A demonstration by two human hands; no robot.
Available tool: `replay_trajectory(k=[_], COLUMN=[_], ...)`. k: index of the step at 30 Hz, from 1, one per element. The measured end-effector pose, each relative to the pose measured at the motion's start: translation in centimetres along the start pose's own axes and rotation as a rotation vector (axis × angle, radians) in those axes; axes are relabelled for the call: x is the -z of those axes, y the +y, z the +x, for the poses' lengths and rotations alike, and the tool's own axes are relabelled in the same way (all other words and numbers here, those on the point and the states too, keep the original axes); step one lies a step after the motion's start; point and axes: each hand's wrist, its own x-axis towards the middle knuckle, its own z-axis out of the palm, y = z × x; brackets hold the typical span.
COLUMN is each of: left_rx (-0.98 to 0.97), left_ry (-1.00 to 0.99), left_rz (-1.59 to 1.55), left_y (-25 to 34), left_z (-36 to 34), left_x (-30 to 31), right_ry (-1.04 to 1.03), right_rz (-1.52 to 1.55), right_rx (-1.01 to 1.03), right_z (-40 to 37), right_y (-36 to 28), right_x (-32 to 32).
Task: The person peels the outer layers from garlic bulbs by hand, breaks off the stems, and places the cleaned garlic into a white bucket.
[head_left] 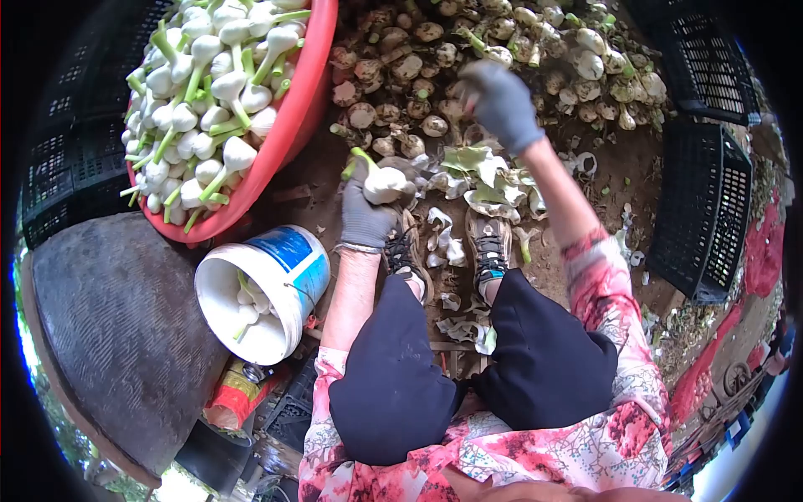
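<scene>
My left hand (366,209), in a grey glove, is closed round a white garlic bulb (385,185) with a short green stem, above my left shoe. Farther forward and to the right, my gloved right hand (500,105) is over the near side of a heap of soil-covered garlic (410,67); its fingers are smeared by motion, and whether they hold anything is unclear. Pale peeled skins (489,171) lie on the ground between the two hands and around my shoes.
A red tub (288,155) heaped with clean white garlic stands at the upper left. Below it, a white bucket (299,322) holds a few bulbs. Black crates (698,209) stand at the right. A dark, curved rubber-like sheet (125,318) is at the left.
</scene>
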Motion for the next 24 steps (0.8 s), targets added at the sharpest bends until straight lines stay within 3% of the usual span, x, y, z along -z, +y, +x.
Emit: replay_trajectory(k=[1,3,4,5,6,7,8,9,10,11,12,13,14,15,17,19,21,22,24], left_rx=[-0.001,-0.027,-0.153,-0.306,-0.519,-0.561,-0.6,-0.492,-0.604,-0.901,-1.41,-1.29,-1.274,-1.696,-2.056,-1.998,-1.574,-1.622,-1.653], left_ry=[0.013,-0.034,-0.086,-0.116,-0.066,-0.005,0.06,0.074,0.218,0.201,0.478,0.557,0.591,0.934,1.577,1.945,2.248,1.701,1.608], left_rz=[0.118,0.134,0.239,0.356,0.72,0.812,0.904,0.705,0.982,1.768,2.436,1.936,1.373,1.404,1.399,1.374,1.408,1.346,1.609], left_y=[-0.4,-0.8,-1.0,-0.6,-0.4,1.0,2.4,3.8,6.1,8.4,10.9,12.6,14.3,17.6,23.0,26.5,31.9,32.4,38.6], left_z=[-0.2,-1.3,-2.1,-3.2,-4.1,-6.5,-8.8,-12.2,-16.1,-20.9,-25.6,-29.7,-33.8,-37.9,-46.5,-53.7,-60.2,-59.8,-62.2], left_x=[-0.3,0.1,-0.5,-1.0,-0.2,-0.6,-1.0,-4.1,-6.3,-8.0,-9.7,-11.6,-13.5,-12.5,-14.7,-14.5,-11.3,-9.9,-2.3], right_ry=[0.042,0.126,0.034,0.141,-0.163,-0.155,-0.123,-0.14,-0.067,-0.038,-0.014,-0.006,-0.023,0.023,-0.054,-0.014,-0.058,-0.029,-0.047], right_rz=[0.083,-0.337,-0.436,-0.471,-0.493,-0.434,-0.348,-0.31,-0.245,-0.236,-0.269,-0.294,-0.1,-0.063,0.066,0.161,0.206,0.256,0.339], right_rx=[-0.111,-0.143,-0.151,-0.065,-0.301,-0.262,-0.34,-0.27,-0.257,-0.233,-0.246,-0.224,-0.298,-0.315,-0.35,-0.351,-0.344,-0.305,-0.305], right_z=[2.5,6.4,7.3,6.9,7.5,7.7,6.0,4.5,2.9,1.7,0.7,-0.3,-1.3,-2.3,-4.2,-6.1,-7.8,-8.5,-9.2], right_y=[0.4,5.7,8.1,8.9,6.3,11.1,7.6,8.6,9.4,11.6,12.6,12.0,10.1,12.1,13.2,15.9,14.1,13.0,11.6], right_x=[0.8,-1.0,-1.9,-2.7,-1.4,-3.9,-2.6,-2.7,-3.2,-4.1,-4.3,-3.2,-1.7,-2.0,-1.2,-2.1,-1.1,-0.9,-0.8])
